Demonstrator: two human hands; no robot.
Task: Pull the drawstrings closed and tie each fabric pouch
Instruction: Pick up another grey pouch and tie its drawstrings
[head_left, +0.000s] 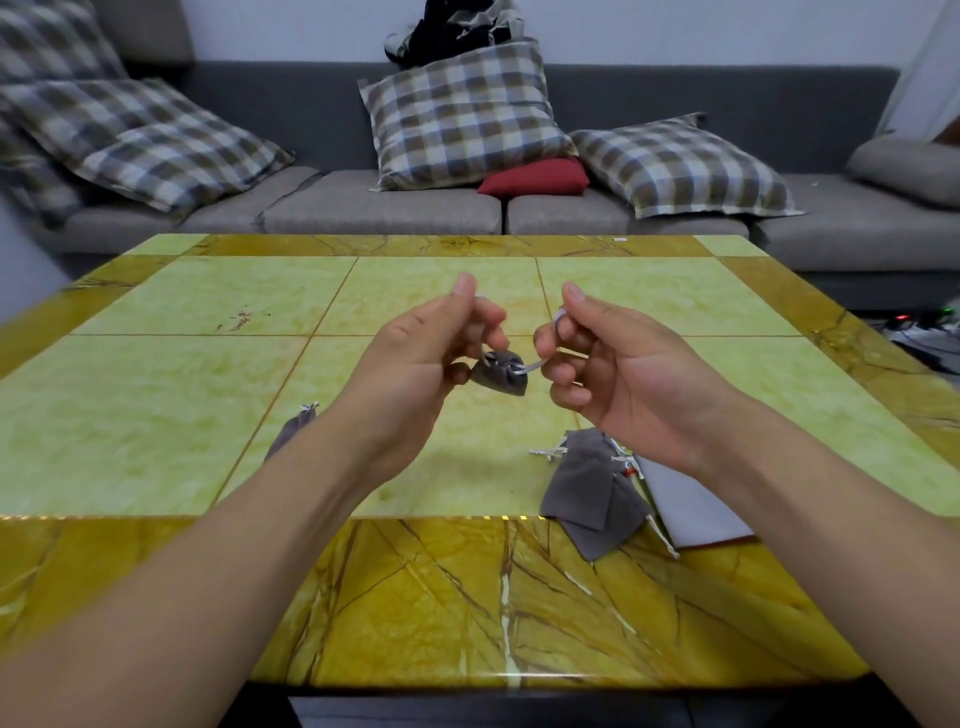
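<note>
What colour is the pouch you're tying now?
Dark grey pouch, with white drawstrings; seen in the head view.

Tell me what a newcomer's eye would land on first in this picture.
First, the two hands raised over the middle of the green and yellow table: the left hand and right hand pull white strings out of a small grey pouch hanging between them. Next, the heap of flat grey pouches under the right wrist, and the checked cushions on the sofa behind.

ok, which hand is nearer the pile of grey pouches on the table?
Right. The right hand is raised just above and behind the pile of pouches; the left hand is farther off to the pile's left, holding a gathered pouch.
</note>
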